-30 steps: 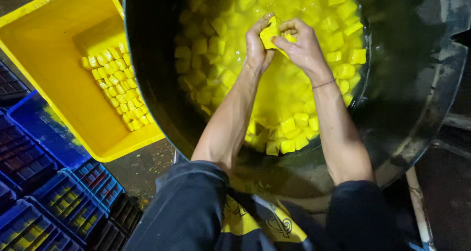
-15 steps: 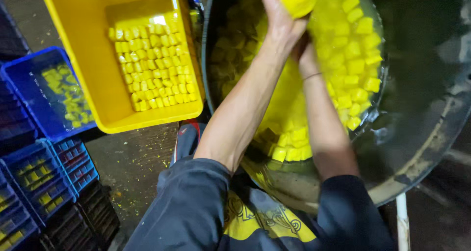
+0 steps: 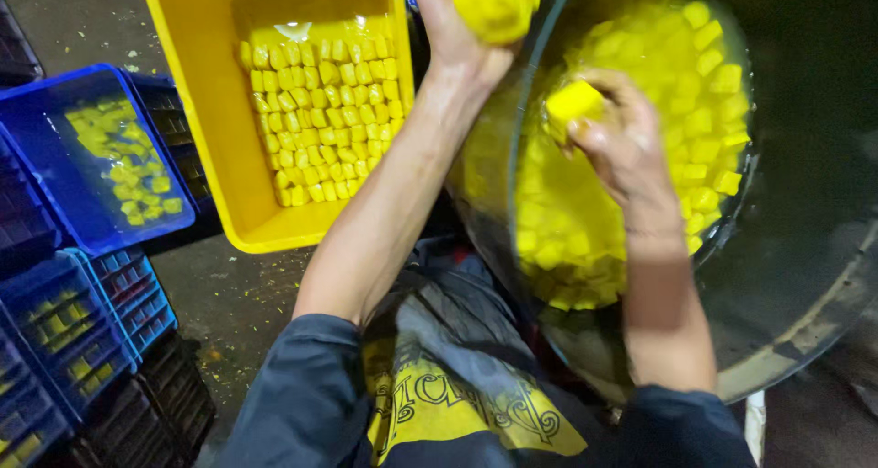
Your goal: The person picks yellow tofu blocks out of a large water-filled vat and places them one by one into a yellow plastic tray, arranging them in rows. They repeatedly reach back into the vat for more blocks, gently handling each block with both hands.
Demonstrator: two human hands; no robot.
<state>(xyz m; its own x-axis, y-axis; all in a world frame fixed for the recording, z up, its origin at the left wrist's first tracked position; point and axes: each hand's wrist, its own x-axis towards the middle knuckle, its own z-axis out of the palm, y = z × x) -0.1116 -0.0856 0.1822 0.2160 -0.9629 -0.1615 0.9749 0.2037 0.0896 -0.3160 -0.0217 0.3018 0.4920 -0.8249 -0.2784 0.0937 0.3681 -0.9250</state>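
Fingers (image 3: 585, 143) of the right hand (image 3: 622, 153) are curling round a yellow block (image 3: 572, 101), center-right of frame, just over the pan. Left hand (image 3: 457, 38), top center, is gripping a yellow lump (image 3: 494, 2) w/ fingers wrapped tight, holding it above the gap btwn pan and tub.

Largest first: the big dark metal pan (image 3: 805, 276) is filling the right half of frame, packed w/ yellow cubes (image 3: 677, 157) sitting in yellowish liquid. Looks like most of the batch is waiting there, so my guess is plenty is left.

Next, the yellow plastic tub (image 3: 183, 84), upper left-center, is holding neat rows of cubes (image 3: 320, 111) across roughly its right half; left part is showing bare floor. So approx half full, judging by the rows.

Blue tray (image 3: 55, 102), left edge, is holding a loose scatter of small yellow bits (image 3: 123, 162), apart from the tidy rows.

Blue crates (image 3: 82, 322), lower left, are stacking up w/ slotted walls; a few yellow pieces are showing through the grid. Dark crates (image 3: 165, 395) are sitting beside them, contents too dim to tell.

Labels/signs: none on tub, tray or crates as far as visible. Only print is a yellow patch w/ dark ornamental lettering on the person's dark shirt (image 3: 439, 395), bottom center.
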